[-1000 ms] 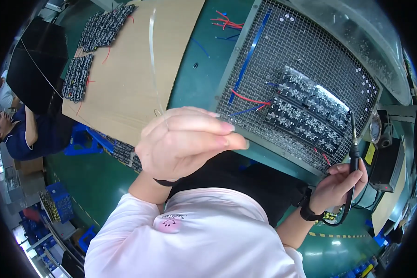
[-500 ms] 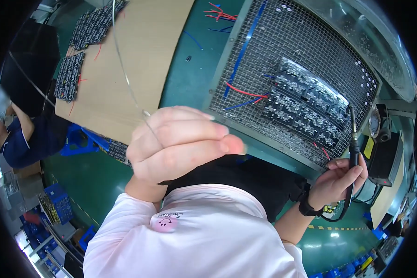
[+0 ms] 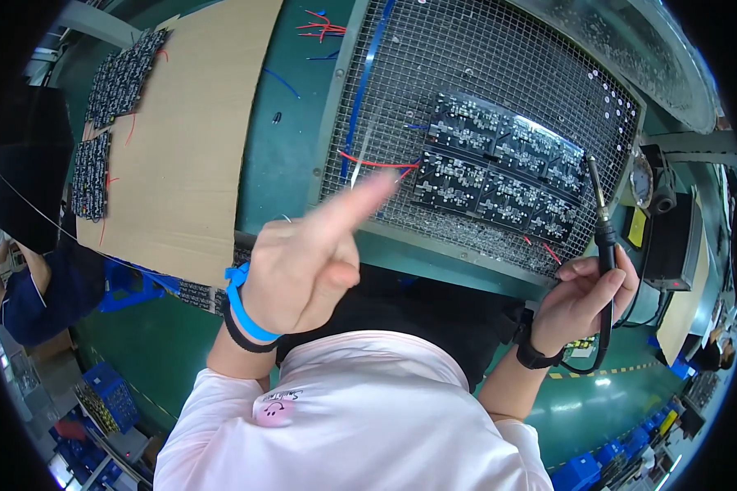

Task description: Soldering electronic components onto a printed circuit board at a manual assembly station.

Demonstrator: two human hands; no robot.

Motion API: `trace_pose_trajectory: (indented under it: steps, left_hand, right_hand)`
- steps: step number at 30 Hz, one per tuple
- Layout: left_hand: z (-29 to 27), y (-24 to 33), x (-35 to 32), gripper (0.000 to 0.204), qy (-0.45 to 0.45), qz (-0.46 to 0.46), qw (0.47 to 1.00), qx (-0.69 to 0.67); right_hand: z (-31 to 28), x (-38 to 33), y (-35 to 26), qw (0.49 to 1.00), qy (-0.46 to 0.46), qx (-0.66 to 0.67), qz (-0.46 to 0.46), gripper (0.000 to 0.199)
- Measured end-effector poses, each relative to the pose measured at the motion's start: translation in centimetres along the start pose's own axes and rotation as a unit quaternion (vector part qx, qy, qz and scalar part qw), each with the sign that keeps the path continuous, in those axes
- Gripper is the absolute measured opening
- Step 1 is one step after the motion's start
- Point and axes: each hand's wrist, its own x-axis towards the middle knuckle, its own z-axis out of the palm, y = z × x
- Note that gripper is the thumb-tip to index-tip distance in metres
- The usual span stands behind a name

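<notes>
My right hand [image 3: 583, 303] is wrapped around the handle of a soldering iron [image 3: 604, 237], its metal tip up by the right end of the black circuit boards [image 3: 499, 168]. Two rows of these boards, dotted with small components, lie on a wire mesh. A red wire [image 3: 377, 162] and short blue wires stick out at their left end. My left hand [image 3: 299, 270] hovers left of them, index finger stretched toward the red wire and blurred, the other fingers curled. A bit of thin silvery solder wire [image 3: 283, 218] shows at its knuckles; its course through the fingers is mostly hidden.
The mesh tray [image 3: 329, 139] has a metal frame and solder scraps along its near side. Loose red wires [image 3: 323, 31] lie beyond on the green table. Brown cardboard [image 3: 188, 123] at left carries more boards [image 3: 123, 78]. A dark box [image 3: 670, 237] stands at right; another person sits far left.
My left hand has turned and its index finger has extended toward the red wire. The view has shifted, so tray and boards appear further left. My right hand keeps the soldering iron near the boards' right end.
</notes>
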Motion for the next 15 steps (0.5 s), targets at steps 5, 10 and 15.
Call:
trace_pose_trajectory:
  steps: [5, 10, 15]
  left_hand:
    - [0.5, -1.0, -1.3, 0.015, 0.154, -0.039, 0.987, 0.009]
    - [-1.5, -2.1, -1.0, 0.022, 0.036, 0.101, 0.991, 0.079]
    - [-1.2, -1.7, -1.8, 0.008, 0.006, 0.060, 0.998, -0.013]
  right_hand:
    - [0.1, 0.0, 0.0, 1.000, -0.001, 0.011, -0.002, 0.033]
    - [-0.1, 0.0, 0.1, 1.000, -0.002, 0.012, -0.007, 0.032]
    - [0.1, 0.0, -0.1, 1.000, -0.004, 0.013, -0.004, 0.034]
